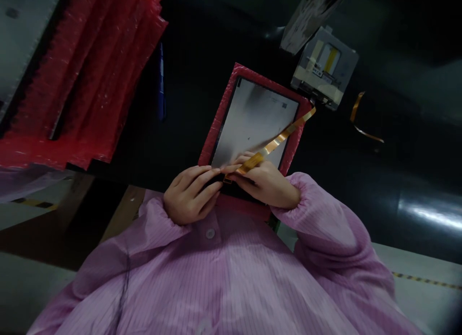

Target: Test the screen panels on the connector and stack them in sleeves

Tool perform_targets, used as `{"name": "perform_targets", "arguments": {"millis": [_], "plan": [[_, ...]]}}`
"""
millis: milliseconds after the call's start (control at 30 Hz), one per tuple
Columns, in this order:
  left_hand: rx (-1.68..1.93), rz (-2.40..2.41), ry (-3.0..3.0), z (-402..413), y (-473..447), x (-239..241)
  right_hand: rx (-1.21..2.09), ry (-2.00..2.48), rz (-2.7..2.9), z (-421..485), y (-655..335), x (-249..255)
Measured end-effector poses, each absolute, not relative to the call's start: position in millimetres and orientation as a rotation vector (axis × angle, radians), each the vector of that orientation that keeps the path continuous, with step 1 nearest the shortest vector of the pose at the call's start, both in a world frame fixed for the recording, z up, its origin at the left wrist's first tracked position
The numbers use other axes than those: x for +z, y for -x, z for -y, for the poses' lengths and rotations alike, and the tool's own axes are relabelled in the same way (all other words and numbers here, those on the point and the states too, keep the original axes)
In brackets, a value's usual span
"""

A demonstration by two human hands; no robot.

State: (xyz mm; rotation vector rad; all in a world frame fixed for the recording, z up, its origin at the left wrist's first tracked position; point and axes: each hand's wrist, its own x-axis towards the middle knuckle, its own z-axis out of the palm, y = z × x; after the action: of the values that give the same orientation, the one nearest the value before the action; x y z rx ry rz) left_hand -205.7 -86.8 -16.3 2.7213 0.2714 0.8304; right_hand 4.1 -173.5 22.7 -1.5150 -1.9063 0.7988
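Seen from your head camera, your left hand [189, 193] and right hand [265, 183] meet at the near edge of a flat display panel [252, 123] that lies on a red bubble-wrap sleeve [220, 113] on the dark work surface [187, 84]. Your right hand pinches the near end of an orange flex ribbon cable [277, 140], thumb and fingers closed on it, and the ribbon runs from that grip up and away across the grey face of the panel to the panel's far right corner. Your left hand is curled, its fingertips [212, 172] laid on the panel's near edge and just touching the fingers of your right hand; whether it actually grips the panel or only rests on it cannot be told. Both wrists come out of pink striped smock sleeves [325, 229]. Beyond your left hand, well apart from it, a stack of red bubble-wrap sleeves [83, 75] is fanned out, and a blue pen [161, 82] lies between that stack and the panel. Beyond your right hand, just past the far corner of the panel, sits a small grey module [325, 68] with a yellow label, and further to the right of it a loose orange ribbon cable [361, 121] curls on the dark surface.
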Motion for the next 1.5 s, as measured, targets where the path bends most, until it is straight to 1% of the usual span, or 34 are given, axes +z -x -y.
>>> {"name": "perform_targets", "arguments": {"millis": [733,1067,1500], "plan": [[0.822,-0.246,-2.725,86.3,206.2,-16.3,0.861,1.534,1.912,173.9,-4.1,25.1],[0.817,-0.244,-2.731,87.1,206.9,-17.3,0.807,1.620,1.960,177.4,0.0,27.5],[0.822,-0.221,-2.769,85.3,205.9,-16.3,0.806,1.523,1.895,177.0,1.2,26.9]]}}
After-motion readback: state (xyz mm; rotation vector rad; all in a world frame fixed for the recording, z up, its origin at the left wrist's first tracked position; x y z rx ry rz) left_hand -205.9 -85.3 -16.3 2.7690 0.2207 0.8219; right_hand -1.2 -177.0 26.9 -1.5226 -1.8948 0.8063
